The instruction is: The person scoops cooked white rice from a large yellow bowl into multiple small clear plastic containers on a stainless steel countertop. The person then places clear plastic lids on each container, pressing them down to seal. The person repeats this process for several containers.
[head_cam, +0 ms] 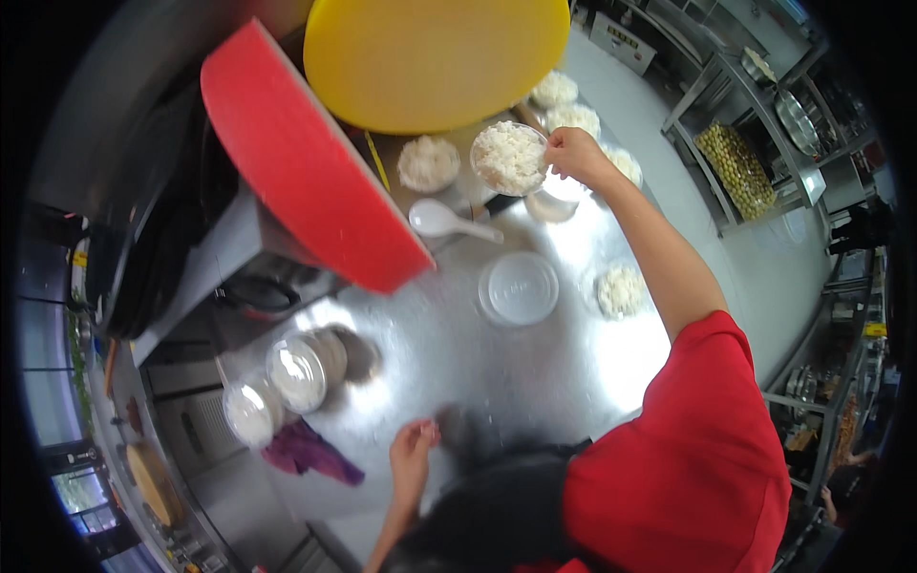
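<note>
My right hand (575, 156) pinches the rim of a clear plastic bowl of white rice (509, 159), raised over the far part of a stainless steel table (437, 358). Close to the table's front edge is my left hand (413, 445), its fingers curled together with nothing visible in them. A white spoon (451, 222) lies below the raised bowl. Between my hands sits a round translucent lid or container (519, 289). Another bowl of rice (622, 291) stands to the right, and a further one (428, 164) is left of the held bowl.
Lidded rice bowls (297, 376) stand at the left beside a purple cloth (313, 451). Several rice bowls (573, 119) line the far right edge. A red panel (315, 157) and a yellow rounded panel (437, 64) overhang the far side. A metal rack (745, 93) is at right.
</note>
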